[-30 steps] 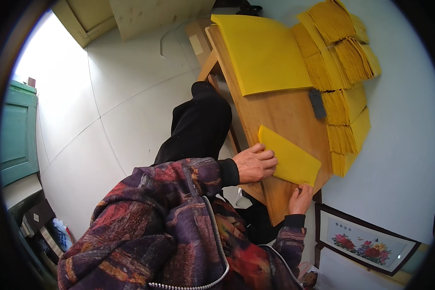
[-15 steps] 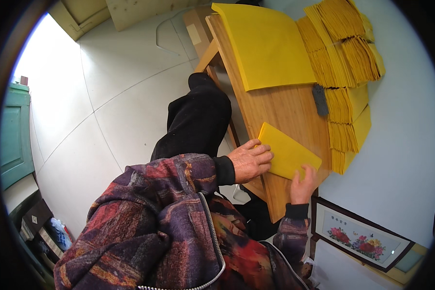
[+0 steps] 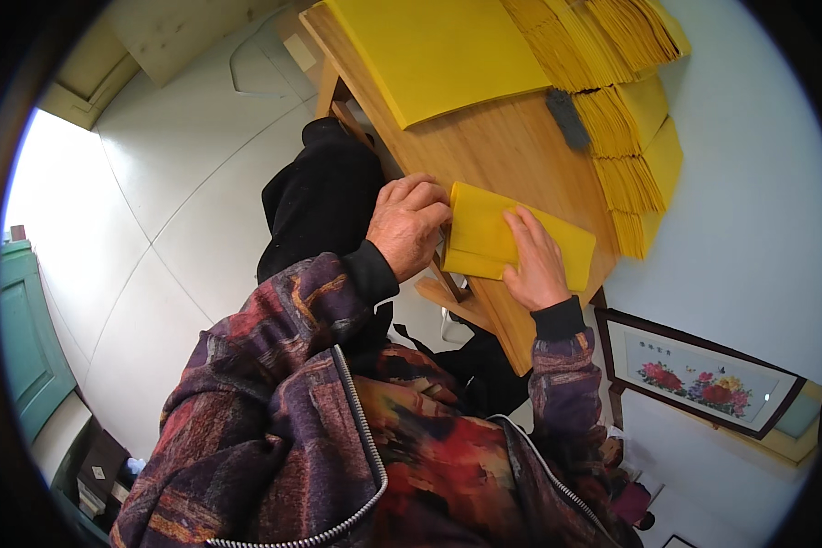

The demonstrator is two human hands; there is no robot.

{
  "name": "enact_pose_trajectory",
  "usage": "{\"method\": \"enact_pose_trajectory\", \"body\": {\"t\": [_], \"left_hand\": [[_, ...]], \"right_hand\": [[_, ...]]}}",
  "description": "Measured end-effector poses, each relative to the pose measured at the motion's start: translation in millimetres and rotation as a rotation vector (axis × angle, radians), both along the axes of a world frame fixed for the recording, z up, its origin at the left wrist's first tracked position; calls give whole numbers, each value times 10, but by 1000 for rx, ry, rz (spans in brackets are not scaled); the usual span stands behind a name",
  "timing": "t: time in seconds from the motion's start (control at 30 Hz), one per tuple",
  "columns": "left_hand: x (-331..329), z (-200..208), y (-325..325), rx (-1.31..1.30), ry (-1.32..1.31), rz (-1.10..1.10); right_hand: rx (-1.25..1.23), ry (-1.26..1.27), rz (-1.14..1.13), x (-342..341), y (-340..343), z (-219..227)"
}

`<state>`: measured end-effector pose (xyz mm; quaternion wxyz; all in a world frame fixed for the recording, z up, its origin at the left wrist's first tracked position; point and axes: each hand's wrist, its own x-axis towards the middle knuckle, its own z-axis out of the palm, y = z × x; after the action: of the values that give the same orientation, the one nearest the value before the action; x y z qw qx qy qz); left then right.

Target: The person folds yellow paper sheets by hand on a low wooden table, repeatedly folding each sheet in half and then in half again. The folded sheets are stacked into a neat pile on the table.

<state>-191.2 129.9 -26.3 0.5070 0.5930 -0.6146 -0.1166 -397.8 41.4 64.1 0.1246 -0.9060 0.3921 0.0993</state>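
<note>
A folded yellow sheet (image 3: 564, 239), paper or thin cloth, lies on the near end of the wooden table, with a narrow flap along its near left part. At its left edge is my left hand (image 3: 409, 226), the fingers curled and closed, fingertips against the edge and partly hidden. My right hand (image 3: 534, 262) rests on top of the sheet, its fingers stretched out and lying flat, thumb apart.
A large stack of yellow sheets (image 3: 447, 59) covers the table's (image 3: 498, 151) far end. Folded yellow bundles (image 3: 626, 178) line the wall side, beside a dark grey cloth-like piece (image 3: 568, 119). A framed flower picture (image 3: 703, 373) is at right. My black-clad leg (image 3: 324, 192) is left of the table.
My right hand has moved from the sheet's right edge onto its middle. My left hand has drawn back from its top to the left edge, where a flap now shows. The view has shifted.
</note>
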Motion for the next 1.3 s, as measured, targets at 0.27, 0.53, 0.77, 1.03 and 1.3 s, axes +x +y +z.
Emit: {"method": "enact_pose_trajectory", "body": {"t": [0.27,0.53,0.77,1.03,1.3], "left_hand": [[1,24,66,-28,-21,-72],[-175,39,263,-73,-351,-304],[-164,6,247,-79,-378,-289],[-179,-33,235,-139,-360,-259],[-187,-52,238,-106,-343,-297]], "right_hand": [[1,105,42,25,-8,54],[-24,125,68,31,3,58],[-201,62,135,9,9,-71],[-370,-130,155,-99,-49,-285],[222,-277,-233,-146,-556,-25]]}}
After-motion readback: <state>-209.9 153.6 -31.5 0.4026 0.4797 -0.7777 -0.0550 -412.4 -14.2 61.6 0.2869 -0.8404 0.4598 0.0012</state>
